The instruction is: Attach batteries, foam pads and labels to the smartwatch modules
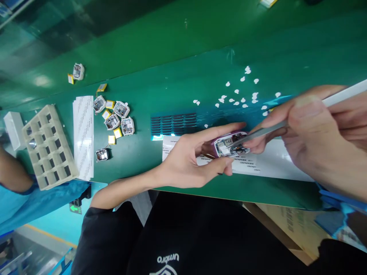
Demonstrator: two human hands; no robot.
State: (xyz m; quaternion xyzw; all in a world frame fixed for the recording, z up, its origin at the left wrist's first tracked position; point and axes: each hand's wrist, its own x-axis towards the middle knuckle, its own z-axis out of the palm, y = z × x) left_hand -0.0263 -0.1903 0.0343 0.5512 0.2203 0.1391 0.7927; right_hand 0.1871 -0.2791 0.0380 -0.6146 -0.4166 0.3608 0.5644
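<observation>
Left hand (183, 162): fingers (220, 131) closed around the small purple-rimmed casing (231, 145), bracing it from both sides
Right hand (312, 133): fingers (255, 143) pinching a pointed metal tool (266, 130), its tip on the circuit board (225, 147)
Casing place: just above the printed paper sheet (275, 162), over the green tabletop (258, 65)

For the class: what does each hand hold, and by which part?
The left hand grips a purple-edged circuit module by its sides; the right hand pinches a white-handled metal pick where metal meets handle.

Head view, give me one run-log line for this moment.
left hand grips open circuit-board module | right hand holds tweezers, tips at module | below: printed paper sheet
</observation>
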